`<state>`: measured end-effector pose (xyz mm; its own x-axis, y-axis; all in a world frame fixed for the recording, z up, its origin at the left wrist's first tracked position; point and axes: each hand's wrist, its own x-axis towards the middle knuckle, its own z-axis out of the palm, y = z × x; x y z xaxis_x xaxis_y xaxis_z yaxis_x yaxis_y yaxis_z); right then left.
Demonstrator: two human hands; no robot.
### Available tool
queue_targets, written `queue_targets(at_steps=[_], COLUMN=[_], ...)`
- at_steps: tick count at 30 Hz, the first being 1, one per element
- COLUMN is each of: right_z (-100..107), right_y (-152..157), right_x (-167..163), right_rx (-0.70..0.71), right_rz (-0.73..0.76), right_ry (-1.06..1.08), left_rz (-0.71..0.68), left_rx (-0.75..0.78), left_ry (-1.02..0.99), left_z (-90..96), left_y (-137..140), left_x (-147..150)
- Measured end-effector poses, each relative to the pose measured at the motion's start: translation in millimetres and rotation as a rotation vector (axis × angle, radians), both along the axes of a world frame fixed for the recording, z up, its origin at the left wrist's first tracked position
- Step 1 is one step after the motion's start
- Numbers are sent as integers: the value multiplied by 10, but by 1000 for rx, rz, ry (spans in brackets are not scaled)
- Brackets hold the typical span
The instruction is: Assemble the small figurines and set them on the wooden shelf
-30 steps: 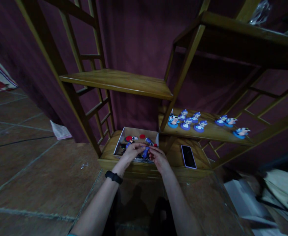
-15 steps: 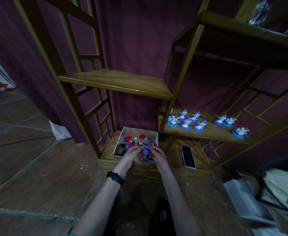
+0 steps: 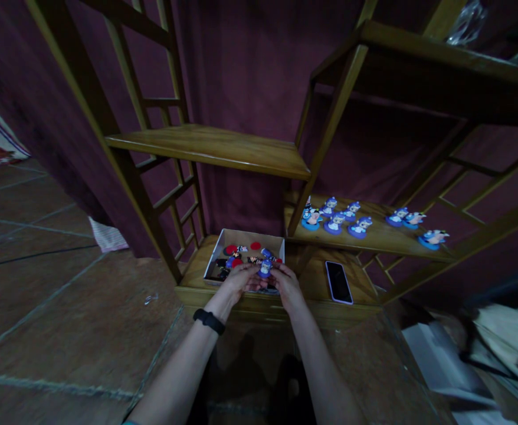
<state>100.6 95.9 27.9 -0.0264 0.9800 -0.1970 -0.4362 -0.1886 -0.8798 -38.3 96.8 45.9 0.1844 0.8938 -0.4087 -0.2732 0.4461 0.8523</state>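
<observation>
Between my two hands is a small purple-and-white figurine (image 3: 265, 269), upright with its face showing. My left hand (image 3: 243, 278) grips it from the left, and my right hand (image 3: 285, 281) has its fingers closed on it from the right. Both hands are over the front edge of a shallow cardboard box (image 3: 215, 250). Inside the box lie several loose figurines, among them a purple and black one (image 3: 232, 260), and red round bases such as this red disc (image 3: 255, 245). My hands hide the front part of the box.
The box rests on a low wooden shelf (image 3: 192, 273). To its right lies a phone (image 3: 338, 282). Several figurines on round bases stand on a higher right-hand shelf (image 3: 378, 236). A wooden shelf board (image 3: 215, 144) juts out above the box. White bags (image 3: 507, 336) lie at the far right.
The figurine between my hands has been turned: a plain purple side showed before, and now its white front and face show. My hands have hardly moved.
</observation>
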Motion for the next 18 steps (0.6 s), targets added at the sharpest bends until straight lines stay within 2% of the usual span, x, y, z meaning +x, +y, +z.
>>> queue_targets(at_steps=[7,13,18], right_z=[52,53,29], right_y=[-25,-38,-28], right_x=[-15,-31,-36], right_rx=[10,99,107], right_rz=[23,128,130], right_ry=[13,38,15], left_rz=[31,80,79], left_rx=[-19,-22,-13], left_ry=[-36,-66,-76], left_z=[-18,-17,-22], left_y=[17,11,23], left_x=[4,11,-1])
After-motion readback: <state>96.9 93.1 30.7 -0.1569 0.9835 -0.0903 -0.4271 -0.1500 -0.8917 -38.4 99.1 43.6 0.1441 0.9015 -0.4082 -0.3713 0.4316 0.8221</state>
